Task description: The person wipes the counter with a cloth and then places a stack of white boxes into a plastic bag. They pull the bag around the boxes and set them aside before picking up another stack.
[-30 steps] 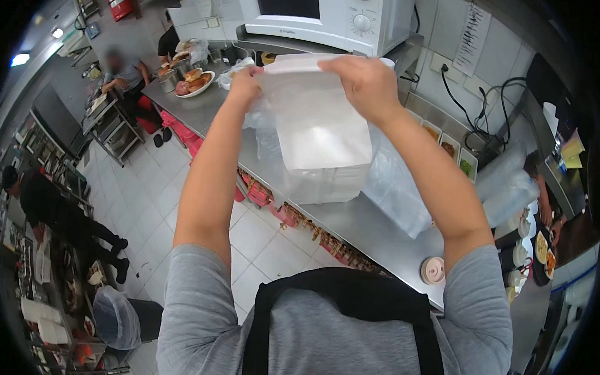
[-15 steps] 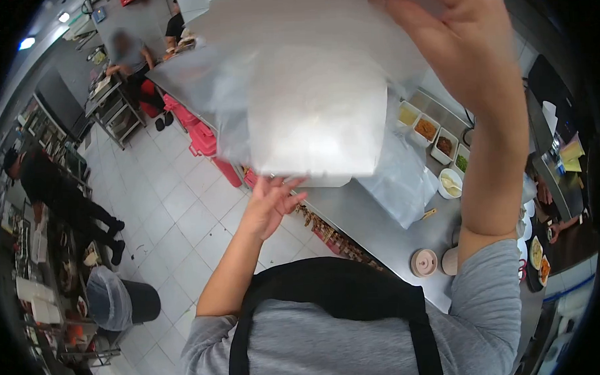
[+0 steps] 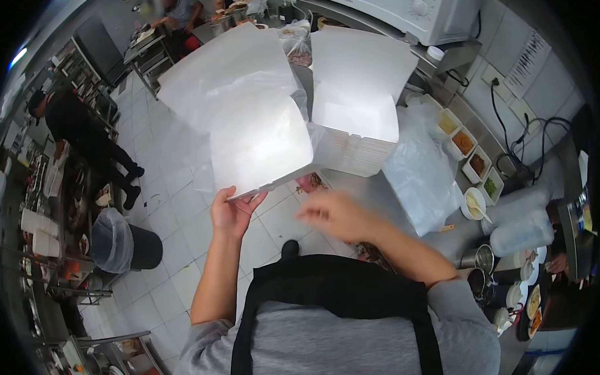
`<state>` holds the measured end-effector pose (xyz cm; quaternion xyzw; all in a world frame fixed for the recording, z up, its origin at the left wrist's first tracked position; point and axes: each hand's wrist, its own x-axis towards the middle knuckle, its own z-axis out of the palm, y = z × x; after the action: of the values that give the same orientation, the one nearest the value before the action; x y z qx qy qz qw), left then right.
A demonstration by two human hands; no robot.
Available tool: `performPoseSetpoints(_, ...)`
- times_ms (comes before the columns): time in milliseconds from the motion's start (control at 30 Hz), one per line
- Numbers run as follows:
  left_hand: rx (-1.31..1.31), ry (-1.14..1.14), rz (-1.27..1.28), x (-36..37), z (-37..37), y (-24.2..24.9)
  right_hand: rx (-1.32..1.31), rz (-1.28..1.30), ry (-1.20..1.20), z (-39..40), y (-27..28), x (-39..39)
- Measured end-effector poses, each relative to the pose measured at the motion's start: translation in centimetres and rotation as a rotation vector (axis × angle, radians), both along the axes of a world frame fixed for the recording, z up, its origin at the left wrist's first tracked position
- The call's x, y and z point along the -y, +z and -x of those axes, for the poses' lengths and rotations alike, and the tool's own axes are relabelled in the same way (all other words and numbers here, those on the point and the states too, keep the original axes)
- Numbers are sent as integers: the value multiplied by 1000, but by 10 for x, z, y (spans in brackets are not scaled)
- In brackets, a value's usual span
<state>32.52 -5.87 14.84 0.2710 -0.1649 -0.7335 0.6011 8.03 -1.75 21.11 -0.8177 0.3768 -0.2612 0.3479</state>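
My left hand (image 3: 235, 213) grips the near edge of an open white carton (image 3: 259, 149), its thumb on top and fingers underneath. The carton's wide lid rises away from me, with clear plastic around it. To the right, a stack of nested open white cartons (image 3: 357, 129) stands by the counter edge. My right hand (image 3: 330, 213) is in the air below that stack, blurred by motion, touching nothing I can see; its finger shape is smeared. A clear plastic bag (image 3: 418, 177) lies on the counter to the right of the stack.
Food containers (image 3: 471, 155) and a white bowl (image 3: 474, 203) line the counter's right side. A microwave (image 3: 399, 9) stands at the back. A person in black (image 3: 80, 129) stands far left, near a lined bin (image 3: 143, 246). Others are at the back.
The white carton has come down and left, now in my left hand. My right hand has dropped from the upper right to the middle. The view has shifted, bringing the carton stack and microwave in.
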Motion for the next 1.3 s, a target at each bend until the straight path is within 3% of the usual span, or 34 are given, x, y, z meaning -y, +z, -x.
performPoseSetpoints(67,37,23,-26,8,-10,-5,146,-847,149,-8,-67,6)
performPoseSetpoints(167,178,31,-54,15,-25,-15,897,-1076,-81,-29,-112,40)
performPoseSetpoints(300,315,-5,-123,40,-57,-33,1074,-877,-156,-46,-81,121)
performPoseSetpoints(400,298,12,-130,92,-77,-38,950,-660,-483,-65,-75,165)
performPoseSetpoints(433,284,23,-119,119,-80,-36,841,-464,-495,-63,-72,171)
performPoseSetpoints(533,249,25,-54,215,-82,-18,583,-5,-463,-50,-33,166)
performPoseSetpoints(600,212,31,26,280,-65,9,530,146,-369,-38,-12,151)
performPoseSetpoints(767,59,45,192,433,-9,41,330,205,-384,-14,3,121)
performPoseSetpoints(867,20,135,300,483,26,15,244,190,-456,-5,-3,100)
performPoseSetpoints(1033,75,168,-14,506,63,-91,258,235,-668,-4,-9,72)
performPoseSetpoints(1100,401,266,-112,483,80,-111,238,234,-762,2,-14,63)
performPoseSetpoints(1233,2222,-94,66,496,73,-142,248,215,-917,14,-14,44)
performPoseSetpoints(1300,1499,221,-345,513,75,-150,207,208,-998,24,-18,32)
